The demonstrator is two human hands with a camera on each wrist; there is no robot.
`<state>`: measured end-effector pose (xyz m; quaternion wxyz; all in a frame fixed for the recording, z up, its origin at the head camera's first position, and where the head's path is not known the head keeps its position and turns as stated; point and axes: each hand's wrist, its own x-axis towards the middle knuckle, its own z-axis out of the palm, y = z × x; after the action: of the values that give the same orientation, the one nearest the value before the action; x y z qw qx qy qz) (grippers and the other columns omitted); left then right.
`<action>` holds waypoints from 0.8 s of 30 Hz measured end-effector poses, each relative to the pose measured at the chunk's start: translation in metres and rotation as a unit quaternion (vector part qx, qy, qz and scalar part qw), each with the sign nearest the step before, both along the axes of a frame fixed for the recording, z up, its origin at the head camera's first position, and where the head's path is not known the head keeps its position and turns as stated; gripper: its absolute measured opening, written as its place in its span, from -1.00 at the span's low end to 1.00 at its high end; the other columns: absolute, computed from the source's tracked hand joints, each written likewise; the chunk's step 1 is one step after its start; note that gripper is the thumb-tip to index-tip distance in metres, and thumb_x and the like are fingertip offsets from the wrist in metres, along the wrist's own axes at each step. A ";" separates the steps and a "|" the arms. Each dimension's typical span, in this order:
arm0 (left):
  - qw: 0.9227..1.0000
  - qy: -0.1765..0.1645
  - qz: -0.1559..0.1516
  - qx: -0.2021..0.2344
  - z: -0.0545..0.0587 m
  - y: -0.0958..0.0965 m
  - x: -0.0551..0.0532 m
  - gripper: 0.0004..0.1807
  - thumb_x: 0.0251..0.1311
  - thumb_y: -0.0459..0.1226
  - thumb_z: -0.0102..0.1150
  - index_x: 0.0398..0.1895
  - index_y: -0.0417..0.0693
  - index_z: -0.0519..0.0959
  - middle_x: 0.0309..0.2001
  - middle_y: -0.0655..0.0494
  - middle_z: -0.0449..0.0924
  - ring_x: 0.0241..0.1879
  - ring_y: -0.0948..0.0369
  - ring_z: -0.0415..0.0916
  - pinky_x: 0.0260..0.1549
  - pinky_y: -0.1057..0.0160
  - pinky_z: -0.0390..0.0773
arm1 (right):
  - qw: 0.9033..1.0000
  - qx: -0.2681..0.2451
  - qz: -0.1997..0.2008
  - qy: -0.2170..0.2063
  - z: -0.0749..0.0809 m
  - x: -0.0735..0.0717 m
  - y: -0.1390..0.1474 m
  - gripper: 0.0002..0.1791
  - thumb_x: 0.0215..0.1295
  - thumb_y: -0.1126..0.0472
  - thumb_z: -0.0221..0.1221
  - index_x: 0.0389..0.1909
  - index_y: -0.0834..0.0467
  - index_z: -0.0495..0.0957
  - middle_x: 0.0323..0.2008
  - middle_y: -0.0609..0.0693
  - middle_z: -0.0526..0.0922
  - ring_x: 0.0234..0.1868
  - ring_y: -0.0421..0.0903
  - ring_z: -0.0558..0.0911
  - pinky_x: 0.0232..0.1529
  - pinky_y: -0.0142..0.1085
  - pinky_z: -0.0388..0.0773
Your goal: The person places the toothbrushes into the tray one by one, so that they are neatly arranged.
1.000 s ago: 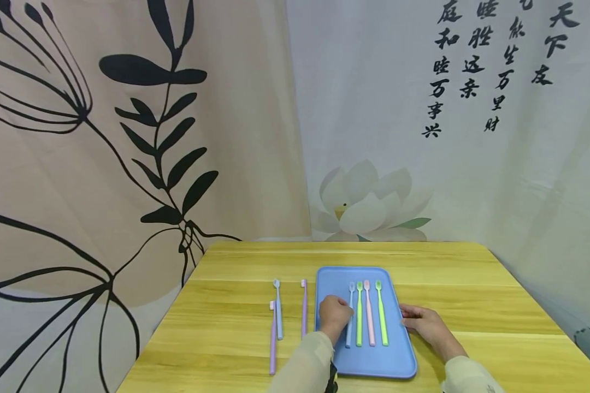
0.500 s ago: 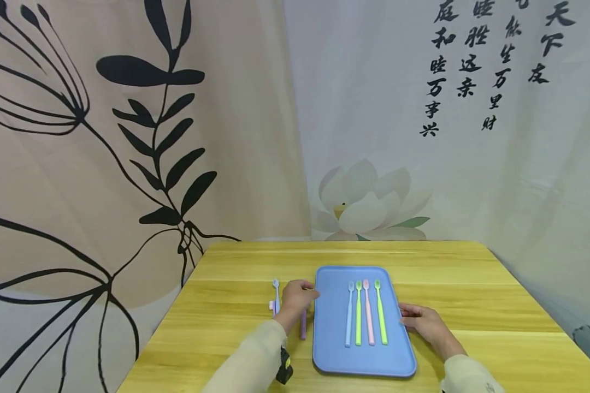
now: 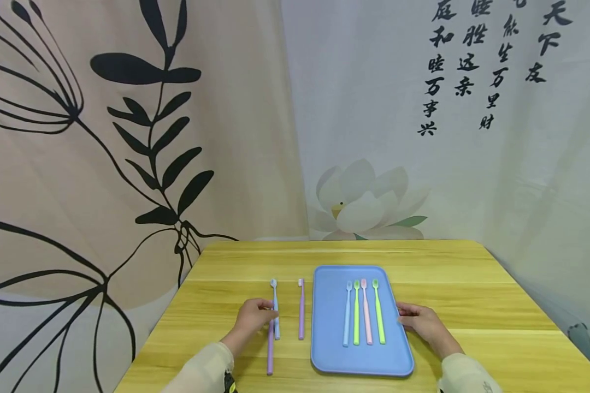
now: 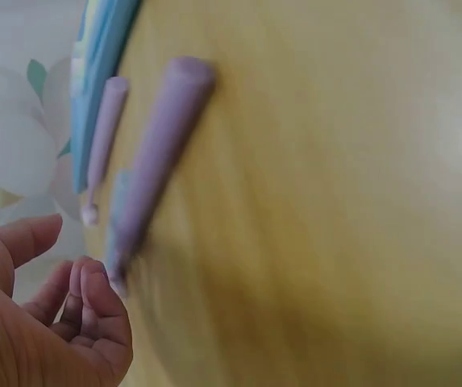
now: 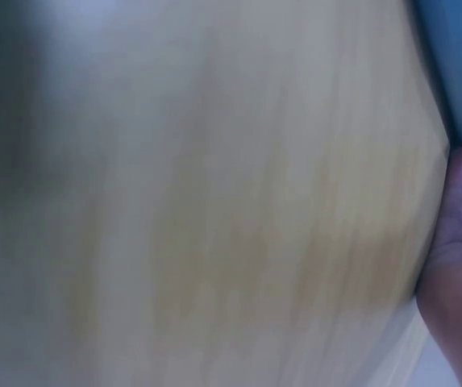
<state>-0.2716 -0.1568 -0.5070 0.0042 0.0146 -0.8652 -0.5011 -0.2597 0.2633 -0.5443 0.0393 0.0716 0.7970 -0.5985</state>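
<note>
My left hand (image 3: pixel 252 319) is over the left pair of toothbrushes, a blue toothbrush (image 3: pixel 276 322) and a purple toothbrush (image 3: pixel 270 355), partly covering them. In the left wrist view its thumb and bent fingers (image 4: pixel 106 310) stand apart, close to the purple brush's head end, with nothing between them. Another purple toothbrush (image 3: pixel 301 316) lies between that pair and the blue tray (image 3: pixel 330 349). On the tray, a blue, a pink (image 3: pixel 366 316) and two green toothbrushes lie side by side, heads away from me. My right hand (image 3: pixel 425 326) holds the tray's right rim with thumb and fingers.
A yellow wood-grain table (image 3: pixel 491 305) carries everything. Behind it hangs a printed curtain (image 3: pixel 255 136) with plants, a lotus and black writing.
My left hand has moved left from the blue toothbrush on the tray, past the single purple toothbrush, to the left pair. The right hand stays at the tray's rim.
</note>
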 end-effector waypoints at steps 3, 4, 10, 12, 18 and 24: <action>1.000 -0.010 0.001 0.007 -0.008 -0.009 0.006 -0.73 0.06 -0.40 0.37 -0.18 -0.38 0.65 -0.45 0.05 0.56 -0.54 0.23 0.44 -0.58 0.27 0.48 | 1.000 -0.002 0.000 -0.002 0.000 -0.001 0.000 -0.45 0.26 0.47 0.21 0.27 0.50 0.38 0.04 0.28 0.59 -0.01 -0.01 0.60 -0.07 -0.21 0.63; 1.000 -0.006 0.001 0.003 -0.010 -0.012 0.008 -0.75 0.05 -0.40 0.38 -0.20 -0.38 0.65 -0.47 0.06 0.56 -0.55 0.24 0.43 -0.60 0.29 0.46 | 1.000 -0.002 0.000 -0.002 0.000 -0.001 0.000 -0.45 0.26 0.47 0.22 0.27 0.50 0.38 0.04 0.28 0.59 -0.01 -0.02 0.60 -0.08 -0.21 0.63; 1.000 -0.002 -0.009 -0.005 -0.016 -0.017 0.014 -0.72 -0.02 -0.40 0.42 -0.22 -0.37 0.65 -0.39 0.04 0.59 -0.46 0.20 0.47 -0.48 0.27 0.52 | 1.000 0.003 0.002 -0.001 0.004 0.001 -0.001 -0.44 0.26 0.47 0.23 0.27 0.51 0.37 0.03 0.29 0.57 -0.01 -0.02 0.59 -0.06 -0.21 0.62; 1.000 -0.004 -0.011 -0.010 -0.017 -0.017 0.015 -0.71 -0.04 -0.40 0.44 -0.22 -0.36 0.65 -0.35 0.03 0.60 -0.42 0.18 0.49 -0.44 0.25 0.55 | 1.000 0.005 0.000 -0.002 0.004 0.002 -0.001 -0.44 0.26 0.46 0.23 0.27 0.51 0.37 0.03 0.29 0.57 -0.01 -0.01 0.58 -0.05 -0.20 0.62; 0.999 0.014 0.006 -0.035 -0.020 -0.021 0.013 -0.75 -0.07 -0.40 0.45 -0.29 -0.35 0.67 -0.39 0.04 0.65 -0.40 0.20 0.50 -0.41 0.25 0.55 | 1.000 0.003 -0.003 -0.007 0.003 0.002 -0.001 -0.45 0.26 0.45 0.23 0.27 0.48 0.39 0.04 0.26 0.58 -0.01 -0.03 0.58 -0.06 -0.21 0.62; 0.998 0.020 0.008 -0.053 -0.019 -0.024 0.014 -0.79 -0.08 -0.38 0.45 -0.36 -0.33 0.68 -0.44 0.07 0.64 -0.44 0.20 0.49 -0.45 0.24 0.54 | 1.000 0.005 -0.002 -0.003 0.003 0.003 -0.001 -0.46 0.26 0.46 0.22 0.26 0.49 0.39 0.03 0.27 0.58 -0.02 -0.02 0.59 -0.06 -0.21 0.62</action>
<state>-0.2576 -0.1804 -0.5257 0.0266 0.0116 -0.8900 -0.4551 -0.2570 0.2618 -0.5413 0.0402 0.0756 0.7994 -0.5947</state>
